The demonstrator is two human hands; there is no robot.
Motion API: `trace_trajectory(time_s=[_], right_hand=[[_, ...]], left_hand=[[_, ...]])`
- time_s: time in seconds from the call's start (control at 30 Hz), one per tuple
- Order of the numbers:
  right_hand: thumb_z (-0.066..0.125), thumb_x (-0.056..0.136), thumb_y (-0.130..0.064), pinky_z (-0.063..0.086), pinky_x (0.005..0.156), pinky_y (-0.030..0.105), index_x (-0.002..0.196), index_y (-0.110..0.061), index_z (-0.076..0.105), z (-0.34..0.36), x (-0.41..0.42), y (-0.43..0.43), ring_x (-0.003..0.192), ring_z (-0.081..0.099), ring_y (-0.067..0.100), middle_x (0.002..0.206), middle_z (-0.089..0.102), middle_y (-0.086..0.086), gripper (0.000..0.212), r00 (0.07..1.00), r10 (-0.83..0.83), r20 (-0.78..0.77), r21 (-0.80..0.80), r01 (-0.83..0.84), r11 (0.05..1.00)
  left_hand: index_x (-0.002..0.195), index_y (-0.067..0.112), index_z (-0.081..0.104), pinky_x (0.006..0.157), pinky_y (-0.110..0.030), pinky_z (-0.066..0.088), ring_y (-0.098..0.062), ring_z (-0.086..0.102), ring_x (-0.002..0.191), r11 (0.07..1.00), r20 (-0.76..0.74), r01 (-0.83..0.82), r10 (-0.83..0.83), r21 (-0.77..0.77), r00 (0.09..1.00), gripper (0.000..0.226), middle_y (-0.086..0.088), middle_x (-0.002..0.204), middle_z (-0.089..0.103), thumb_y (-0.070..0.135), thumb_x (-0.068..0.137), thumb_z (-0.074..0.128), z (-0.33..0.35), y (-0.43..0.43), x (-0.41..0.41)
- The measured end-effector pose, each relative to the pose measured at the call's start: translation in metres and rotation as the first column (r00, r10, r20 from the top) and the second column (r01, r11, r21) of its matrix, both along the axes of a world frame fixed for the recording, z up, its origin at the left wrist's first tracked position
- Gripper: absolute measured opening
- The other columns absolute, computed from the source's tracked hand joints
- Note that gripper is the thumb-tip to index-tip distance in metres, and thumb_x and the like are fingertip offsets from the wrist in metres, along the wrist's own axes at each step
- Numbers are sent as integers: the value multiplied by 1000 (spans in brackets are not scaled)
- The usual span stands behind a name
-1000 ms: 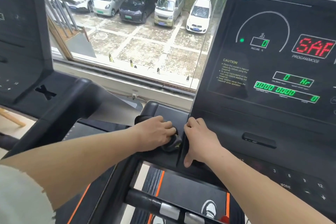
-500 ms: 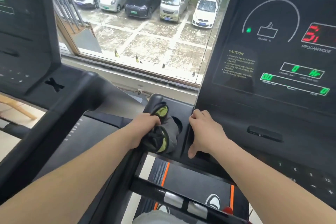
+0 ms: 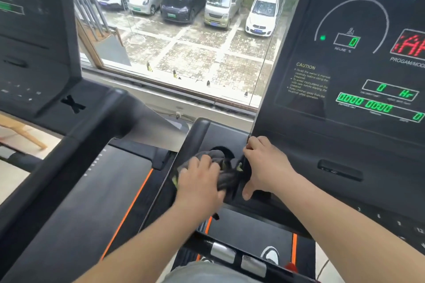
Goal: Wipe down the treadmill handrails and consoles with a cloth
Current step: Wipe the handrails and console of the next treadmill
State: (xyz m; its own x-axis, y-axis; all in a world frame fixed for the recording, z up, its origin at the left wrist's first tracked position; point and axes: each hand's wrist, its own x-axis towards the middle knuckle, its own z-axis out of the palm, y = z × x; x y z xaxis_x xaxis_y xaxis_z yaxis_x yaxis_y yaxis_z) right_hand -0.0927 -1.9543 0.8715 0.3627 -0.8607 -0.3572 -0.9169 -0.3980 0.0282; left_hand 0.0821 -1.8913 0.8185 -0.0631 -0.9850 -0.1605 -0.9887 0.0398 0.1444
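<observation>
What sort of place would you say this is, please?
Probably an upper-floor gym: a lit treadmill console, a second treadmill alongside, and a window looking down on parked cars.

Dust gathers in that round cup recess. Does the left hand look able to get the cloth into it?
Probably yes: the left hand holds the cloth at the cup recess, nothing between; the right hand, aside, grips the console.
</observation>
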Motion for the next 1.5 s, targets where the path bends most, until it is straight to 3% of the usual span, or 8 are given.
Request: trace_trajectory(time_s=[0.13, 0.23, 0.53, 0.77, 0.93, 1.07, 1.3, 1.5], right_hand=[[91, 48, -65, 54, 88, 35, 152, -19, 33, -4, -13, 3, 138, 23, 17, 147, 24, -7, 128, 985, -95, 147, 11, 95, 995], [92, 52, -62, 52, 93, 33, 159, -16, 16, -7, -19, 2, 142, 18, 19, 153, 13, -5, 139, 976, -103, 190, 15, 103, 995], [94, 42, -63, 50, 102, 37, 162, -18, 5, -9, -18, -1, 146, 11, 19, 155, 10, -6, 156, 967, -132, 220, 39, 127, 991], [95, 45, -59, 46, 108, 36, 164, -19, -2, -11, -20, 2, 150, 2, 18, 161, 1, -7, 158, 954, -151, 259, 48, 144, 988], [97, 41, -58, 51, 103, 36, 163, -19, 3, -9, -15, 0, 147, 5, 19, 158, 2, -8, 159, 959, -156, 237, 56, 147, 988], [98, 40, -55, 52, 101, 36, 162, -17, 4, -7, -8, -2, 146, 8, 21, 155, 4, -6, 159, 962, -169, 212, 52, 162, 986], [98, 44, -53, 47, 106, 38, 163, -23, -9, -11, -14, 0, 150, -4, 20, 161, -5, -9, 163, 944, -216, 248, 90, 200, 976], [99, 40, -54, 52, 100, 37, 164, -23, -1, -11, -12, -1, 149, -1, 20, 159, -4, -9, 162, 947, -221, 233, 97, 204, 974]], left_hand=[[120, 23, 46, 91, -36, 49, -22, 41, 117, 998, -131, 57, -58, -6, 990, 46, 2, 128, 41, 56, 90, 40, -8, 15, -35], [142, 19, 48, 101, -40, 47, -22, 42, 123, 990, -318, 140, -132, 3, 939, 65, 5, 156, 39, 43, 84, 34, -10, 17, -38], [157, 22, 35, 128, -46, -1, -19, 14, 155, 916, -8, 399, -400, -31, 917, 67, 7, 171, 14, 31, 93, 51, -6, -96, -11], [149, 19, 48, 129, -39, 9, -17, 27, 151, 976, -189, 201, -213, -83, 959, 64, 6, 164, 35, 27, 86, 56, -12, -64, -29], [123, 10, 71, 121, -44, 34, -27, 58, 131, 924, -49, 375, -379, -71, 924, 58, -6, 139, 65, 22, 67, 70, -27, -19, -16], [154, 16, 42, 129, -44, 12, -21, 26, 154, 915, 46, 399, -397, -55, 917, 65, 1, 167, 29, 20, 90, 54, -11, -76, -8], [137, 18, 58, 120, -35, 30, -20, 41, 142, 989, -204, 64, -90, -132, 975, 45, 1, 153, 51, 15, 92, 55, 14, -108, -37], [121, 10, 69, 103, -42, 53, -29, 62, 121, 913, -132, 360, -387, -192, 912, 48, -5, 133, 67, 15, 76, 53, -25, -36, -12]])
